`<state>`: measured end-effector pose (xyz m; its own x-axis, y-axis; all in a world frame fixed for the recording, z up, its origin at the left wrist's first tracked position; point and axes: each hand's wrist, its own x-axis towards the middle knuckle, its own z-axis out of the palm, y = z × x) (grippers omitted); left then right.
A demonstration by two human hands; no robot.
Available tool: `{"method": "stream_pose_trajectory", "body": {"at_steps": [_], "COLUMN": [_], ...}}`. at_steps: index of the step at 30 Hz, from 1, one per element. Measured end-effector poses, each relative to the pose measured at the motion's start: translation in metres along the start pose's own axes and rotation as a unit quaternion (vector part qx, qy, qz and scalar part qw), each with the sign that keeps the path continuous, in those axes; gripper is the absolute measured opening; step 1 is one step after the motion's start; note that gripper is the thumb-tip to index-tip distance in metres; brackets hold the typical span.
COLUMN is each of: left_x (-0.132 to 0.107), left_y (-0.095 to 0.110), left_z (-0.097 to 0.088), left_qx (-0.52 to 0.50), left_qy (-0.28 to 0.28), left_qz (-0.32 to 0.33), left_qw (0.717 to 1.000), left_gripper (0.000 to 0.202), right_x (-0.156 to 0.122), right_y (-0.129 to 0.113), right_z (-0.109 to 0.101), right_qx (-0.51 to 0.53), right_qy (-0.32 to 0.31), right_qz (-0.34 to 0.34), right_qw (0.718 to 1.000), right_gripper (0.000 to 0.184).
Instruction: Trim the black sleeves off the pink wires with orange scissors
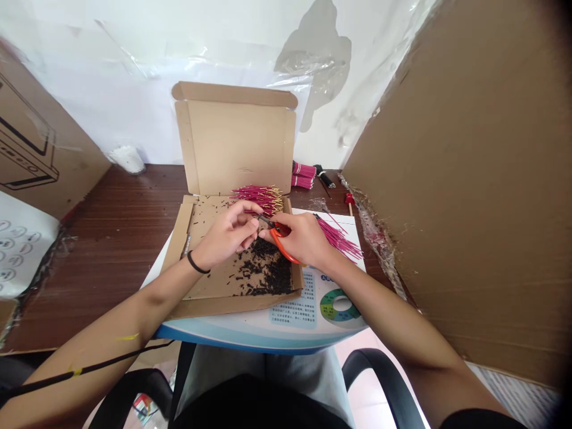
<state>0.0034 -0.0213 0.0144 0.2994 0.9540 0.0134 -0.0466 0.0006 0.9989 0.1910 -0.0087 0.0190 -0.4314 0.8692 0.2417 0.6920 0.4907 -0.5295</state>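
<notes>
My right hand point(304, 237) is closed round an orange-handled cutting tool point(280, 237), its jaws pointing left. My left hand point(230, 232) pinches something thin at the tool's jaws, too small to make out, and wears a black band at the wrist. Both hands hover over an open flat cardboard box point(205, 286) whose floor is strewn with small black clippings point(268, 271). A bunch of pink wires with gold tips point(259, 196) lies on the box's far edge. More pink wires point(339, 238) lie to the right of my right hand.
The box rests on a white and blue printed board point(313, 316) on a dark wooden table point(116, 232). Bundled pink wires point(304, 174) and a black bundle point(325, 177) sit at the back. A tall cardboard sheet point(469, 179) stands right, another carton point(40, 143) left.
</notes>
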Motion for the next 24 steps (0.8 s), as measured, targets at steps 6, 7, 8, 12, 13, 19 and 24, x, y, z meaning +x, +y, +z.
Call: {"method": "stream_pose_trajectory", "body": {"at_steps": [6,7,8,12,13,19,24], "left_x": [0.0005,0.0005,0.0005,-0.0001,-0.0003,-0.0007,-0.0007], "left_y": [-0.0015,-0.0017,-0.0018,-0.0011,-0.0008,0.0012,0.0007], "left_z": [-0.0034,-0.0037,-0.0039,-0.0040,-0.0040,-0.0038,-0.0042], "left_qx": [0.019,0.020,0.020,0.023,0.023,0.017,0.006], "left_qy": [-0.029,-0.030,-0.032,-0.037,-0.038,-0.051,-0.056], "left_qz": [0.025,0.026,0.027,0.023,0.022,0.007,-0.006], "left_qw": [0.999,0.999,0.999,0.999,0.999,0.999,0.998], "left_gripper": [0.021,0.019,0.018,0.016,0.016,0.018,0.018], "right_x": [-0.0008,-0.0009,-0.0009,-0.0007,-0.0007,-0.0008,-0.0005], "right_y": [-0.0002,0.0000,-0.0001,-0.0014,-0.0018,-0.0015,-0.0004], "right_z": [-0.0001,0.0001,0.0001,-0.0007,-0.0010,-0.0016,-0.0015], "right_qx": [0.009,0.008,0.005,0.002,0.002,-0.004,-0.006], "right_qy": [0.002,0.001,0.001,-0.008,-0.009,-0.010,-0.005], "right_qz": [-0.010,-0.011,-0.012,-0.015,-0.015,-0.017,-0.016], "right_qw": [1.000,1.000,1.000,1.000,1.000,1.000,1.000], "right_gripper": [0.050,0.050,0.050,0.049,0.049,0.043,0.036]}}
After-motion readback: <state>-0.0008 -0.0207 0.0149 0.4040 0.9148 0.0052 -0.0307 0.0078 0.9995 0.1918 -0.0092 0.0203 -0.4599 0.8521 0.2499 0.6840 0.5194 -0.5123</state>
